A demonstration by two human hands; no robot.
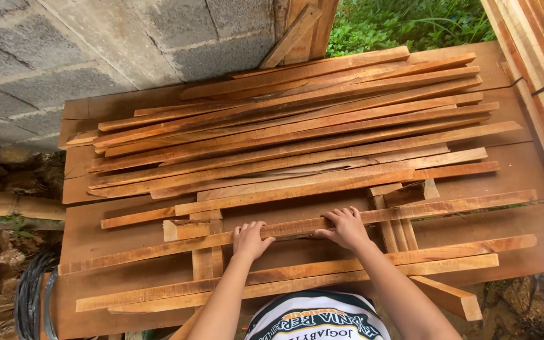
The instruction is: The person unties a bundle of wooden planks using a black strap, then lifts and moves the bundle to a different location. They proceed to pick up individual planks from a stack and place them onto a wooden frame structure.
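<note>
Left hand (250, 239) and right hand (346, 228) curl their fingers (338, 216) over one long reddish-brown wooden slat (297, 226), gripping it above the plank desk (511, 233).

No packages, labels, signs or screens in view; only bare wood, block wall.

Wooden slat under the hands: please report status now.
Left hand and right hand both gripping one long slat. Slat lies across short cross pieces. Big slat pile just beyond; nothing blocking.
</note>
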